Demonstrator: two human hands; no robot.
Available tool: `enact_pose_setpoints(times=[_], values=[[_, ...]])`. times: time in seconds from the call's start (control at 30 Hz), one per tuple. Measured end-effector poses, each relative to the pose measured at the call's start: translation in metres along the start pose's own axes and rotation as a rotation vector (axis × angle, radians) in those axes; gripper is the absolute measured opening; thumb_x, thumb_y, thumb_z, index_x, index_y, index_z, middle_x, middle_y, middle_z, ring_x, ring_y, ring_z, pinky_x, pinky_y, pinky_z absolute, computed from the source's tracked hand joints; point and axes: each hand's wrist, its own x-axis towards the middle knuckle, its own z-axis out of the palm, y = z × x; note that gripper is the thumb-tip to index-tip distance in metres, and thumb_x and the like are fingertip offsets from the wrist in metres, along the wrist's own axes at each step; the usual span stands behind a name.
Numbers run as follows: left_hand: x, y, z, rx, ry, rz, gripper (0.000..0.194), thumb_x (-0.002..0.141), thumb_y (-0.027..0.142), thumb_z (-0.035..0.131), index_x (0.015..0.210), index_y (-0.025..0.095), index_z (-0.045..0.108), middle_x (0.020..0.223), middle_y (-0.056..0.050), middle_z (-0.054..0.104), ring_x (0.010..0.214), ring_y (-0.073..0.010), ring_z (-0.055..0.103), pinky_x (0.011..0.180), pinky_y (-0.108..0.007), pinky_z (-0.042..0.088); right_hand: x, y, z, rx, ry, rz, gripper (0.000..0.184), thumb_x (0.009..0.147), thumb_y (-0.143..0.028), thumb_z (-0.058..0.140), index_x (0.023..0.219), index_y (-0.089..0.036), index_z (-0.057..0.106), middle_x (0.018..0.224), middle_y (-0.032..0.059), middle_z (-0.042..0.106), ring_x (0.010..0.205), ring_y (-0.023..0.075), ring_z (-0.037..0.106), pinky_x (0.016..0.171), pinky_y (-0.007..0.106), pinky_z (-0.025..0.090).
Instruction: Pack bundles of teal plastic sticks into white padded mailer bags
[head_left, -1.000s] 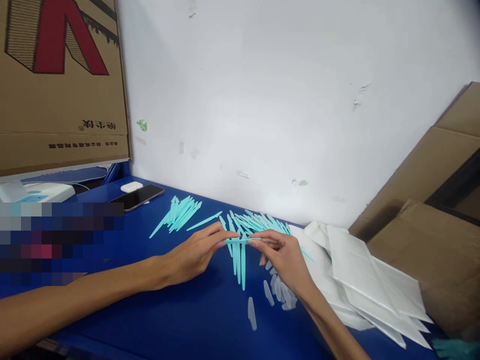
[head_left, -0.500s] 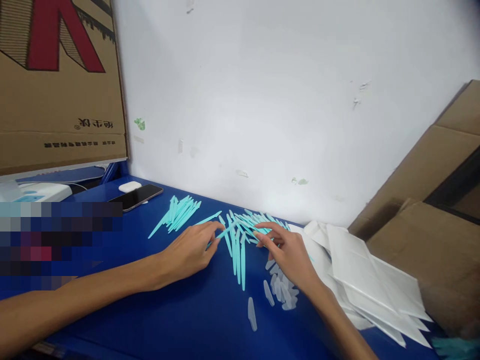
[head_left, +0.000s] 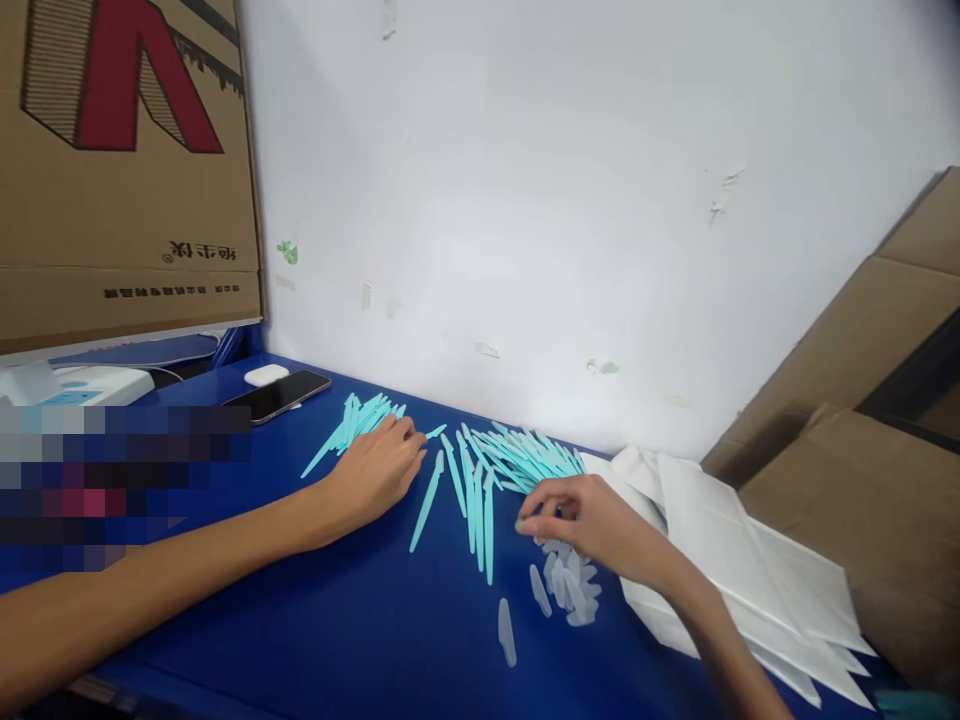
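My left hand (head_left: 381,458) is over the table at the left, fingers curled down and tips hidden. It covers most of a turquoise eyebrow razor (head_left: 436,432), whose end shows past the fingers; I cannot tell whether it is gripped. Beside that hand one razor (head_left: 427,502) lies slantwise, left of a row of several razors (head_left: 480,520). My right hand (head_left: 581,520) has thumb and index finger pinched together, with something small and pale at the tips that I cannot make out. Just below it lie several translucent blade covers (head_left: 571,588) and a single cover (head_left: 507,632).
A heap of razors (head_left: 529,455) lies near the wall, another pile (head_left: 352,422) at the left. A phone (head_left: 281,396) and a white case (head_left: 267,375) are behind. White packets (head_left: 735,550) and cardboard (head_left: 847,520) stand right; a large carton (head_left: 150,210) is upper left.
Both hands were at one razor; my left hand took it leftward and laid it on the table, then moved up and left. My right hand has moved down, near the covers.
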Motion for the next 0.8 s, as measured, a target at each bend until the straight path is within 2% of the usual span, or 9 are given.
enact_pose_setpoints(times=[0.1,0.23,0.4,0.53,0.63,0.8], values=[[0.003,-0.009,0.001,0.161,-0.066,-0.053,0.033,0.098,0.026,0.040,0.103,0.010,0.069,0.110,-0.021,0.059,0.104,-0.0330,0.053,0.071,-0.037,0.049,-0.004,0.004,-0.006,0.006,-0.147,0.018,0.030,0.071,-0.045,0.081,0.093,-0.026,0.076,0.078,-0.0001,0.072,0.060,0.0133,0.058,0.047,0.021,0.038],[0.006,-0.014,0.000,0.215,-0.153,-0.125,0.031,0.096,0.020,0.042,0.091,0.011,0.071,0.102,-0.021,0.062,0.102,-0.0326,0.054,0.069,-0.037,0.051,-0.006,0.010,-0.004,-0.014,-0.188,0.042,0.031,0.064,-0.043,0.085,0.087,-0.025,0.077,0.076,-0.0004,0.069,0.058,0.0116,0.054,0.046,0.020,0.034],[0.008,-0.015,0.003,0.221,-0.178,-0.075,0.032,0.088,0.003,0.039,0.086,0.010,0.071,0.095,-0.021,0.065,0.091,-0.0308,0.059,0.066,-0.038,0.051,-0.001,0.020,0.005,0.025,-0.227,0.086,0.034,0.060,-0.042,0.087,0.084,-0.023,0.073,0.075,-0.0023,0.066,0.058,0.0106,0.054,0.046,0.020,0.033],[0.010,-0.014,0.008,0.274,-0.193,-0.058,0.030,0.088,0.002,0.040,0.096,0.006,0.069,0.099,-0.022,0.064,0.094,-0.0330,0.062,0.065,-0.037,0.051,0.006,0.021,0.009,-0.055,-0.227,0.113,0.040,0.057,-0.049,0.088,0.080,-0.021,0.071,0.068,-0.0035,0.062,0.058,0.0110,0.053,0.048,0.022,0.032],[0.011,-0.014,0.008,0.296,-0.171,-0.064,0.027,0.090,0.006,0.041,0.101,0.005,0.066,0.099,-0.022,0.065,0.095,-0.0337,0.062,0.064,-0.036,0.050,0.008,0.018,0.011,-0.094,-0.213,0.085,0.040,0.061,-0.054,0.085,0.081,-0.022,0.071,0.067,-0.0043,0.059,0.058,0.0108,0.051,0.050,0.023,0.032],[0.010,-0.010,-0.005,0.259,-0.150,-0.080,0.030,0.091,0.004,0.037,0.111,0.005,0.058,0.082,-0.016,0.068,0.077,-0.0304,0.066,0.057,-0.034,0.045,0.004,0.007,0.013,-0.057,-0.217,0.036,0.030,0.069,-0.047,0.082,0.084,-0.024,0.070,0.078,-0.0026,0.065,0.065,0.0123,0.056,0.053,0.023,0.036]])
